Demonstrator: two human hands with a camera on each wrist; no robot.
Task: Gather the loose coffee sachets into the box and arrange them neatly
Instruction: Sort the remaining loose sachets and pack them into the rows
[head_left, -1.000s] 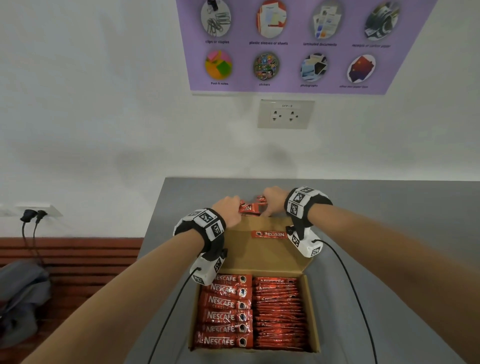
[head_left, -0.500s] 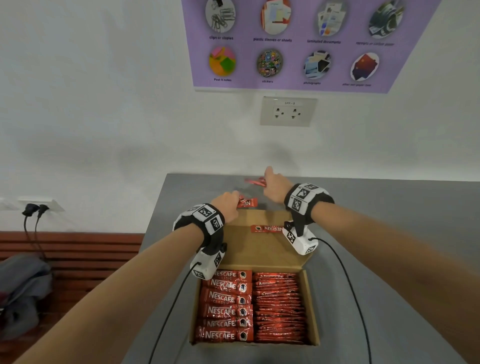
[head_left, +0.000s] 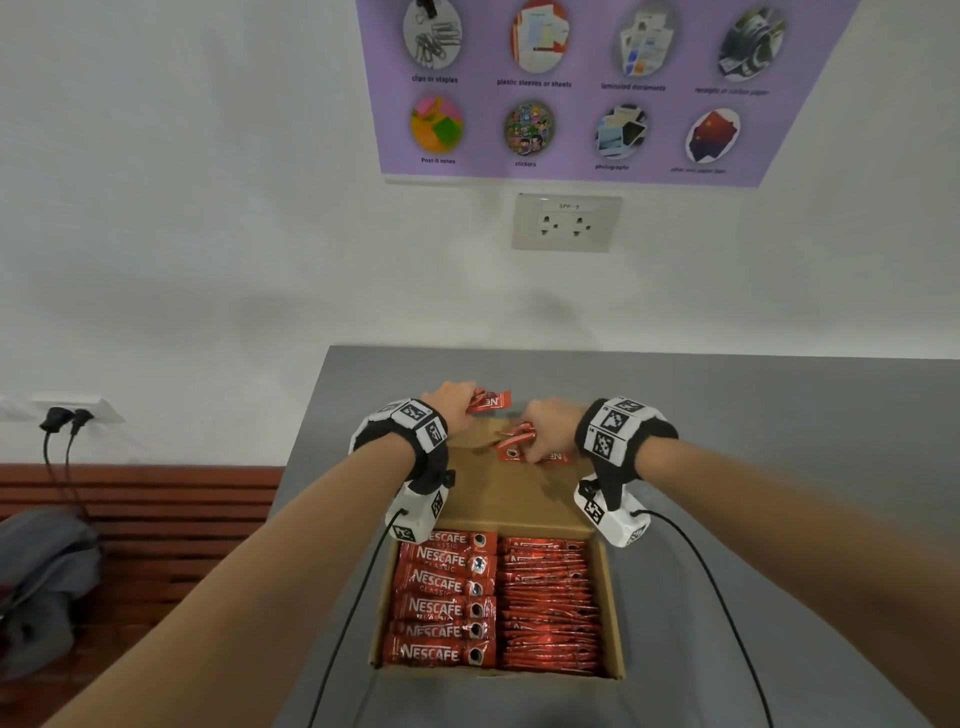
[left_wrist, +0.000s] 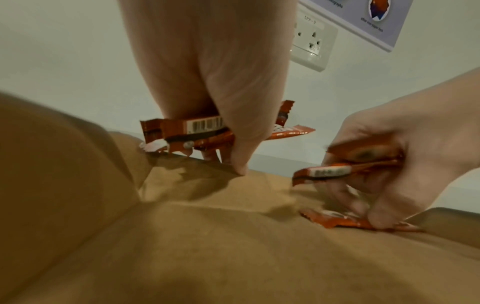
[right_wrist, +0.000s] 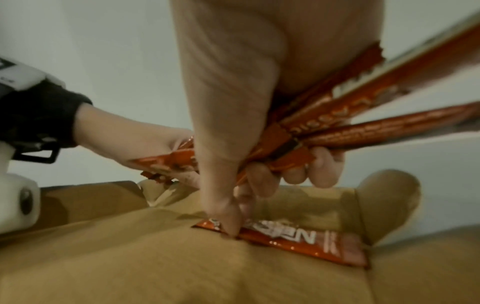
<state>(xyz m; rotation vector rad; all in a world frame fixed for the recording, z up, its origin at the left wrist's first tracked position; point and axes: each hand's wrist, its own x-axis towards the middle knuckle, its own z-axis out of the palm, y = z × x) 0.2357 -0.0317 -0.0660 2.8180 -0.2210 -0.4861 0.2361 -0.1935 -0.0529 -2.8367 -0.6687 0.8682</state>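
Note:
An open cardboard box on the grey table holds two neat rows of red coffee sachets. Its lid flap lies flat beyond it. My left hand hovers over the flap's far edge and grips a small bunch of sachets. My right hand holds a few sachets fanned out in its curled fingers. Its thumb and a fingertip touch one loose sachet lying flat on the flap, also seen in the head view as the loose sachet.
The grey table stands against a white wall with a power socket and a purple poster. Cables run from both wrist cameras along the box sides. To the left, off the table, lie a wooden bench and a grey bag.
My right hand came back from the far table with sachets and dropped onto the loose sachet on the flap. My left hand moved slightly farther, still holding its sachets.

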